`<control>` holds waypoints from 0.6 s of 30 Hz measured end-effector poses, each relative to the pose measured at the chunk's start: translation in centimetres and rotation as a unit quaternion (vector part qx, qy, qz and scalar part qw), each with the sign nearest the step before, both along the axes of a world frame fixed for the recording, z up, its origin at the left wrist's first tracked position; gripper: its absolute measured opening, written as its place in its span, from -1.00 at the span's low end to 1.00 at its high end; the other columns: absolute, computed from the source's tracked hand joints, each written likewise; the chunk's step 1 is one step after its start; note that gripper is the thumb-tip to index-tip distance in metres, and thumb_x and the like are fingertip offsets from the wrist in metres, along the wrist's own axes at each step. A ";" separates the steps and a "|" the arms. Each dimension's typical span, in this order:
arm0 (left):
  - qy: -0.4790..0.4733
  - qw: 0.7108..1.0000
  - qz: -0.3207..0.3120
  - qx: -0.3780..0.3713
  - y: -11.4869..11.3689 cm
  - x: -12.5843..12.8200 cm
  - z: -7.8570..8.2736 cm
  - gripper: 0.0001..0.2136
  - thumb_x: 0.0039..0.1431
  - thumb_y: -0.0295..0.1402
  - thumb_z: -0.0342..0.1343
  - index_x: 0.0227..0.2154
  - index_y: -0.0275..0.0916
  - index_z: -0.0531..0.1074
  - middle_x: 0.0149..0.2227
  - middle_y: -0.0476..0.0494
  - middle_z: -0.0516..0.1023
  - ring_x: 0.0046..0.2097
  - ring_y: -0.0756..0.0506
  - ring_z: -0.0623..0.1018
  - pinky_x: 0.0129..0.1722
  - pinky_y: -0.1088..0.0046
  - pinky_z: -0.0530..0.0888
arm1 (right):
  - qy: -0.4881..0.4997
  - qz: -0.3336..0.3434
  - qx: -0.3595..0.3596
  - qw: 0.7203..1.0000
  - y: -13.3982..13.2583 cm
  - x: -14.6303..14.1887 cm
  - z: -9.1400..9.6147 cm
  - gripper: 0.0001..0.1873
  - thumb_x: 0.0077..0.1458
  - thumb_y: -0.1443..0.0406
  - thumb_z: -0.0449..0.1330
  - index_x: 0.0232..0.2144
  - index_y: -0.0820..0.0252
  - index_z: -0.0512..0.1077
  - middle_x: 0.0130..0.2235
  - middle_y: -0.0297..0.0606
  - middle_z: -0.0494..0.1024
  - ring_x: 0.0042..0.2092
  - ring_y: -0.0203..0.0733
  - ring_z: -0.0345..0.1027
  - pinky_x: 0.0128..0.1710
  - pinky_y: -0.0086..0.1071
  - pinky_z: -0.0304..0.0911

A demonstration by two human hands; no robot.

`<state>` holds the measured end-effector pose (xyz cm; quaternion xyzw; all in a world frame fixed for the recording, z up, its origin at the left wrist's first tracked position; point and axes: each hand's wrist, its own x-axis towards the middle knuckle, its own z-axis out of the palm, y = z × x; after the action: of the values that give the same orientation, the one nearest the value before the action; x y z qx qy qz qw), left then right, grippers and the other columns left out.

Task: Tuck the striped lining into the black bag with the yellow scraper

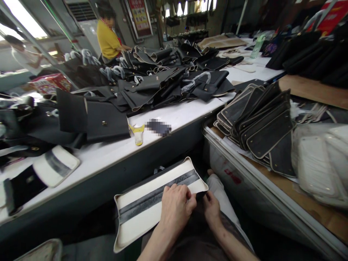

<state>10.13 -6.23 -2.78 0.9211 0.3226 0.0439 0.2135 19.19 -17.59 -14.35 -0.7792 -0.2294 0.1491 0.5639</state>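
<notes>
On my lap lies a black bag with its base turned up: a white panel (148, 204) with a dark grey stripe along its middle and raised, pale-edged corners. My left hand (178, 203) rests over the panel's right part, fingers curled and the thumb and forefinger pinched at its near edge. Just right of it, my right hand (212, 209) grips the bag's black side by the near right corner, its fingertips partly hidden behind the edge. Whether a small item sits between the left fingers cannot be made out.
A white table (187, 112) ahead bears heaped black bags (152, 87), a phone (159, 127) and a yellow-and-white container (138, 135). To my right, a metal-rimmed bin (231, 154) carries stacked black panels (261, 119) and plastic-wrapped pieces (318, 163). A person in yellow (107, 40) stands beyond the table.
</notes>
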 end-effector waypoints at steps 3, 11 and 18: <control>-0.002 1.000 0.007 -0.007 0.0 0.0 0.2 -0.85 0.17 -0.34 0.12 -0.51 -0.19 0.42 -0.47 0.00 0.53 -0.34 -0.10 0.47 -0.28 0.31 0.14 | -0.108 0.058 0.022 0.992 -3.2 -0.2 1.8 -0.76 0.28 0.25 0.08 -0.12 0.21 0.48 -0.09 -0.15 0.50 -0.04 -0.07 0.40 -0.01 -0.18 0.36; -0.002 1.000 -0.006 -0.009 0.2 0.0 0.3 -0.82 0.22 -0.32 0.09 -0.50 -0.19 0.40 -0.48 0.00 0.52 -0.34 -0.11 0.45 -0.30 0.30 0.16 | -0.448 0.209 -0.069 0.867 -3.8 -1.0 5.6 -0.43 0.22 0.52 0.01 0.27 0.36 0.14 0.23 -0.02 0.27 0.27 0.07 0.08 0.18 -0.01 0.21; -0.037 0.998 -0.038 -0.039 -0.4 -3.8 1.3 -0.83 0.16 -0.44 0.16 -0.19 -0.17 0.37 -0.27 -0.04 0.50 -0.20 -0.15 0.43 -0.19 0.26 0.26 | -0.489 0.186 -0.104 0.846 -2.8 -1.7 4.6 -0.44 0.24 0.45 0.02 0.28 0.41 0.12 0.23 0.02 0.27 0.26 0.09 0.11 0.14 0.02 0.23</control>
<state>6.34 -6.68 -1.44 0.9214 0.2804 0.0576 0.2627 17.50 -20.38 -9.79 -0.7479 -0.5991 -0.1267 0.2563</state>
